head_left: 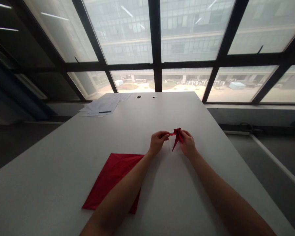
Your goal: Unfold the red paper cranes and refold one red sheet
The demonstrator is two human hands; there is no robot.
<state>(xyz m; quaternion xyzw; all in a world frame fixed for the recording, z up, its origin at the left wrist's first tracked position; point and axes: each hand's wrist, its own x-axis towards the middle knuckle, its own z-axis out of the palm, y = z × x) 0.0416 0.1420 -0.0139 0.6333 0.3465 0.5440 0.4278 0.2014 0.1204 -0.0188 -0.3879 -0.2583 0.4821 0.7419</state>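
Figure (177, 136) of folded red paper, small and pointed, is held just above the table (162, 108), a little beyond its middle and between both hands. The left hand (157, 141) pinches a thin flap that sticks out sideways, thumb and forefinger closed on its tip. The right hand (188, 144) grips the body from the other side, fingers clenched on the upper folds, while a long point hangs down beside the palm.

By the look of it, this is a late shaping step: a narrow flap is being drawn out or creased (which of the two I cannot tell). Whatever move comes next calls for a firm hold by the right hand and a light, straight pull by the left, since so thin a flap would tear or bend off line easily.

A larger red sheet (113, 178) lies flat under the left forearm, near the table's left edge and well apart from the figure. White papers (102, 106) sit at the far left corner, near two holes (139, 97) and the window (186, 32). Bare tabletop lies around the hands on every side, and the right edge is the nearer one.
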